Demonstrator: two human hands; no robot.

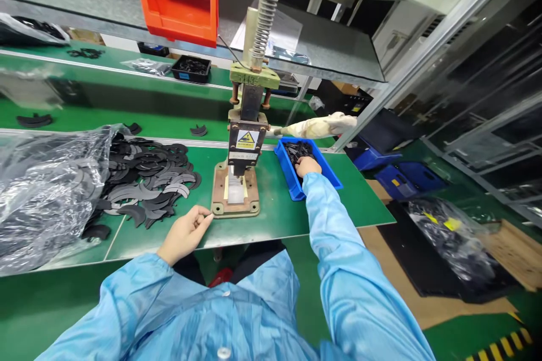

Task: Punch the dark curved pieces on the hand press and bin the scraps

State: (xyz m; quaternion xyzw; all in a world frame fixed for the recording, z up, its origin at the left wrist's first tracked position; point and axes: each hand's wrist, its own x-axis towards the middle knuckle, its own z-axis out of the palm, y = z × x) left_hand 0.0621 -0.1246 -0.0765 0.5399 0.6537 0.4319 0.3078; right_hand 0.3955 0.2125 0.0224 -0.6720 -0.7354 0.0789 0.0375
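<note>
Evidently, in the head view, the step in hand is at the blue plastic bin (288,174) on the right of the green workbench (282,220), where the right hand (309,167) reaches in among small black parts (296,149). Its fingertips are lost against the dark heap, so I cannot tell whether they have grasped one. As I judge it, a move out of there calls for a fine pinch on a single piece and a lift clear of the bin wall. The left hand (185,232) rests near the bench edge, loosely bent and with nothing visible in its fingers; its thumb is at the corner of the hand press's base plate (253,189), touching or just beside it, I cannot tell which. Curved dark-grey pieces (152,180) lie heaped left of the hand press (250,118), partly inside a clear plastic bag (46,203). As for writing, a yellow warning triangle label (246,139) sits on the press head, its caption too small to read, above a white strip label (243,156), equally illegible. Faint figures mark the green block (254,76) below the spring, not surely readable. No brand can be made out.
</note>
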